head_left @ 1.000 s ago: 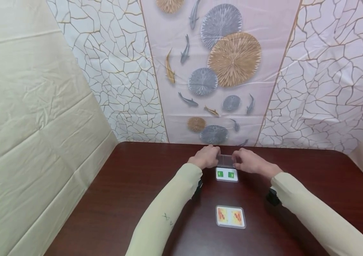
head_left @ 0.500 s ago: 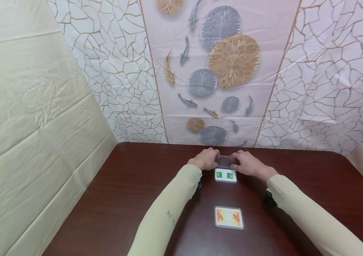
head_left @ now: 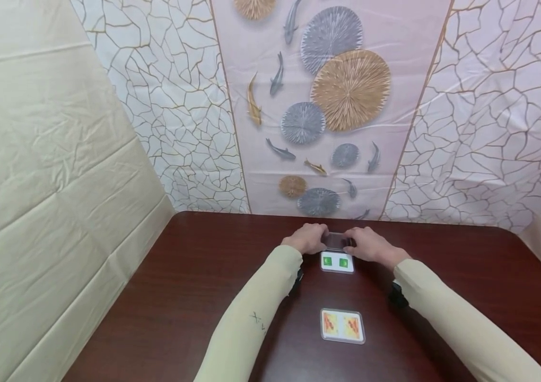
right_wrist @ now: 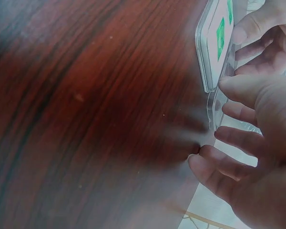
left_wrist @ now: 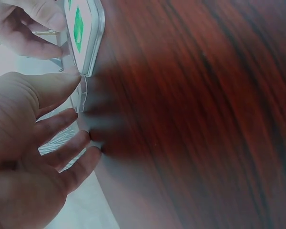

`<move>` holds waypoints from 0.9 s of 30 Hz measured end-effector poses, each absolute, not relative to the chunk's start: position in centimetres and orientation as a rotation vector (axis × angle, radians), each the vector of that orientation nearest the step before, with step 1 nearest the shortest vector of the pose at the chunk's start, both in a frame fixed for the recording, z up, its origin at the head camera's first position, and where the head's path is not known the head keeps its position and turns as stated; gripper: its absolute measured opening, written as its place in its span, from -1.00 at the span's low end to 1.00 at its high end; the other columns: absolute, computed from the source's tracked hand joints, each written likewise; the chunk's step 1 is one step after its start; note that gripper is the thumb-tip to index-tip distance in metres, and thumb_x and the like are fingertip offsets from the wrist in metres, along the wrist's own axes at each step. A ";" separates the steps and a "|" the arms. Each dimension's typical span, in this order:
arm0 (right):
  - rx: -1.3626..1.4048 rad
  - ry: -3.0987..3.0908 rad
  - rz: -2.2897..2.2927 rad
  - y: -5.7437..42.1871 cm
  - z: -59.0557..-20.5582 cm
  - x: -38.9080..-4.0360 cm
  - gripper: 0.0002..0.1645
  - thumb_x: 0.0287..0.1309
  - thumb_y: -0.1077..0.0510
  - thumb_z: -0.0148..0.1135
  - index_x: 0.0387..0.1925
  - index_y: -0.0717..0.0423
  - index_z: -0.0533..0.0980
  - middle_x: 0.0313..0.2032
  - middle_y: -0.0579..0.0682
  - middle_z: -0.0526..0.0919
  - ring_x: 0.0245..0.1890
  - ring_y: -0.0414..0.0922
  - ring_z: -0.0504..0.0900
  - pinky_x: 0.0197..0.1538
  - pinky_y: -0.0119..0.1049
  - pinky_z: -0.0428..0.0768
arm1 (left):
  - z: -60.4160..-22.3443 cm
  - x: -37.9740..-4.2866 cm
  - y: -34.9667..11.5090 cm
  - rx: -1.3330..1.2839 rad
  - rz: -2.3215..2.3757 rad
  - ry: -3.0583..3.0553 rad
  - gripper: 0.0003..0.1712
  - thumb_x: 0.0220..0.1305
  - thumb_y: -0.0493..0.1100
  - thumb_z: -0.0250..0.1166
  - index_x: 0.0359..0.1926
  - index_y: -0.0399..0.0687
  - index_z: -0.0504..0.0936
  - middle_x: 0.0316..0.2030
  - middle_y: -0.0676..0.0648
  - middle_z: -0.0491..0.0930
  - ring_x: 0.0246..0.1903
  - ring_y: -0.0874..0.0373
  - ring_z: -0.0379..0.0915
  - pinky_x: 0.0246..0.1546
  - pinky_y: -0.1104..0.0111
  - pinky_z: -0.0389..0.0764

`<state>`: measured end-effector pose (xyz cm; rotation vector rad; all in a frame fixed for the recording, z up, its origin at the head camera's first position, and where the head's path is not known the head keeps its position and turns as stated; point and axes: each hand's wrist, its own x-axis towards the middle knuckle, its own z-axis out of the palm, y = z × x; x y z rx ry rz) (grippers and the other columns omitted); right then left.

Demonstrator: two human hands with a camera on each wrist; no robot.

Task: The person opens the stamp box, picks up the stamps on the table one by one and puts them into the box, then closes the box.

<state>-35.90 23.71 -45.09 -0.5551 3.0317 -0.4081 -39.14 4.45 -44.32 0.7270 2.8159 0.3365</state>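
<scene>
At the far side of the table, a flat clear plastic case part (head_left: 334,241), like a lid, lies between my two hands. My left hand (head_left: 306,239) pinches its left end with thumb and index finger, the other fingers spread over the tabletop. My right hand (head_left: 371,244) does the same at the right end. Directly in front of the clear part, a flat clear case (head_left: 337,269) frames a white card with two green squares. Both thumbs come right up to this case's far corners in the wrist views. Closer to me lies a similar case (head_left: 342,339) with two orange-red pictures.
The dark red-brown wooden table (head_left: 213,297) has a rounded back edge. A patterned cloth wall (head_left: 347,191) stands right behind it, close to my fingers. A cream cloth wall (head_left: 60,212) borders the left side.
My right hand has shifted slightly left, nearer the left hand, and the clear part has sunk a little toward the table. The two picture cases lie as before.
</scene>
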 end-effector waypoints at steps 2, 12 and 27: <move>-0.565 3.033 -0.408 23.8 -45.1 -36.0 -0.57 0.18 0.12 0.33 0.06 0.23 0.58 -0.07 0.16 0.69 -0.16 0.00 0.64 -0.05 0.00 0.60 | -44.3 -39.1 4.5 0.723 0.341 2.820 -0.60 0.33 0.00 0.28 0.16 0.14 0.51 0.02 0.06 0.58 -0.11 0.22 0.46 -0.10 0.28 0.55; -0.577 3.026 -0.422 23.5 -44.8 -36.3 -0.57 0.15 0.14 0.36 0.05 0.22 0.58 -0.14 0.12 0.71 -0.25 -0.07 0.62 -0.11 -0.06 0.61 | -44.4 -39.3 4.8 0.760 0.313 2.840 -0.56 0.35 0.04 0.24 0.23 0.21 0.49 0.12 0.10 0.55 0.06 0.13 0.43 0.08 0.22 0.52; -0.523 2.982 -0.443 23.2 -45.0 -36.5 -0.51 0.19 0.12 0.33 0.13 0.20 0.55 -0.01 0.15 0.68 -0.02 0.10 0.56 0.10 0.13 0.49 | -44.7 -40.3 4.0 0.911 0.366 2.745 -0.68 0.31 0.00 0.30 0.06 0.13 0.59 -0.01 0.06 0.60 -0.17 0.26 0.46 -0.09 0.41 0.51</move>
